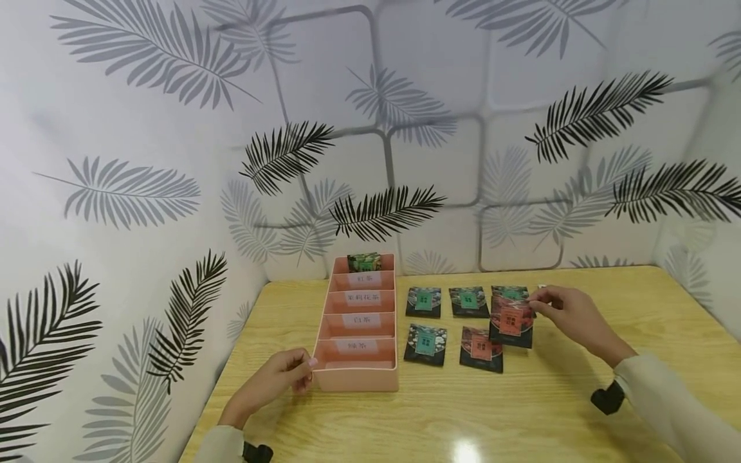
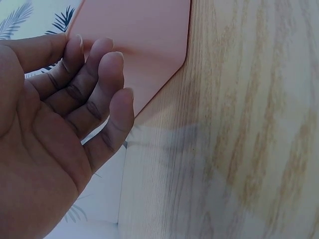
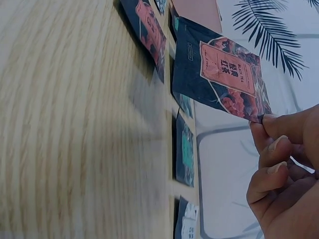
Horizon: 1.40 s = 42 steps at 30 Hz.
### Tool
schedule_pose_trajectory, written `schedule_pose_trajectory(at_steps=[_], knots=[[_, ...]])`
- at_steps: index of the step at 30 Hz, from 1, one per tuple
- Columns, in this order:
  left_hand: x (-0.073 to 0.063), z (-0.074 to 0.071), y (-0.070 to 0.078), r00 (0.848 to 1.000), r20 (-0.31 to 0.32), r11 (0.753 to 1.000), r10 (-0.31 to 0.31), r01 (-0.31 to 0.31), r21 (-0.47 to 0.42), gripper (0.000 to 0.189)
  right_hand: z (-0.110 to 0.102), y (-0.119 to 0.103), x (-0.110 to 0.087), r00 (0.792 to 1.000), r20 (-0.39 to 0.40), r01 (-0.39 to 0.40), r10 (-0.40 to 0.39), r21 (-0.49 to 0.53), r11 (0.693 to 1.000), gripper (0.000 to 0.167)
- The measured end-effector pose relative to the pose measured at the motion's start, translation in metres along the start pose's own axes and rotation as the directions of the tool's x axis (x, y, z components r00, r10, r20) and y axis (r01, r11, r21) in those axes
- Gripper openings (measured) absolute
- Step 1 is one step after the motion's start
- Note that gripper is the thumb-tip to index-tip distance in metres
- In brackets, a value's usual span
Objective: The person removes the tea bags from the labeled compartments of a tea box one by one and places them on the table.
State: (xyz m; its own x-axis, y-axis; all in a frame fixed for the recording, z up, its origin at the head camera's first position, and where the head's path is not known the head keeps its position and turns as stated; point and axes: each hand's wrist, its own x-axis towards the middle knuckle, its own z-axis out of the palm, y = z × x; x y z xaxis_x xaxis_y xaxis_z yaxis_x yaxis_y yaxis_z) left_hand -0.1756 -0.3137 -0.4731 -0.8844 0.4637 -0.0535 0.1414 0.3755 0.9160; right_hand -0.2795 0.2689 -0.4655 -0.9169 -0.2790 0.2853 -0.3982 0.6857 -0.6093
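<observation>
My right hand [image 1: 570, 315] pinches a black tea sachet [image 1: 512, 323] by its corner between thumb and fingertip. The sachet has a red label; in the right wrist view it hangs tilted above the wood, from the fingertips of the right hand [image 3: 281, 164]. At the near left corner of a pink divided box [image 1: 356, 379], my left hand [image 1: 278, 379] pinches the box's edge with thumb and forefinger. The left wrist view shows its other fingers loosely bent beside the box wall [image 2: 144, 30]. Handwritten-style labels mark the compartments, and a green sachet [image 1: 365, 262] stands in the farthest one.
On the wooden table [image 1: 417, 411] lie more sachets: a red-labelled one [image 1: 482, 349], and green-labelled ones including one at the front left [image 1: 425, 344] and one behind [image 1: 424, 302]. A white-labelled sachet [image 3: 188, 221] lies farther right. A leaf-patterned wall [image 1: 428, 148] borders the table's back.
</observation>
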Motion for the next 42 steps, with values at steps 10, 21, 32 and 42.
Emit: schedule_pose_trajectory(at_steps=[10, 21, 32, 42], knots=[[-0.001, 0.001, -0.001, 1.000, 0.000, 1.000, 0.003, -0.003, 0.000, 0.038, -0.005, 0.012, -0.014, 0.998, 0.022, -0.056, 0.057, -0.021, 0.998, 0.021], [-0.001, 0.000, 0.000, 1.000, -0.006, 1.000, 0.003, -0.003, 0.014, 0.037, -0.001, 0.027, -0.021, 0.987, 0.099, -0.124, 0.127, -0.036, 0.992, 0.016], [0.000, 0.000, 0.001, 1.000, -0.006, 1.000, 0.004, -0.004, 0.006, 0.037, 0.004, 0.036, -0.014, 0.978, 0.160, -0.128, 0.133, -0.038, 0.991, 0.015], [-0.001, 0.000, 0.001, 1.000, -0.009, 1.000, -0.009, 0.009, -0.011, 0.037, 0.008, 0.048, -0.008, 0.968, 0.203, -0.140, 0.150, -0.067, 0.988, 0.013]])
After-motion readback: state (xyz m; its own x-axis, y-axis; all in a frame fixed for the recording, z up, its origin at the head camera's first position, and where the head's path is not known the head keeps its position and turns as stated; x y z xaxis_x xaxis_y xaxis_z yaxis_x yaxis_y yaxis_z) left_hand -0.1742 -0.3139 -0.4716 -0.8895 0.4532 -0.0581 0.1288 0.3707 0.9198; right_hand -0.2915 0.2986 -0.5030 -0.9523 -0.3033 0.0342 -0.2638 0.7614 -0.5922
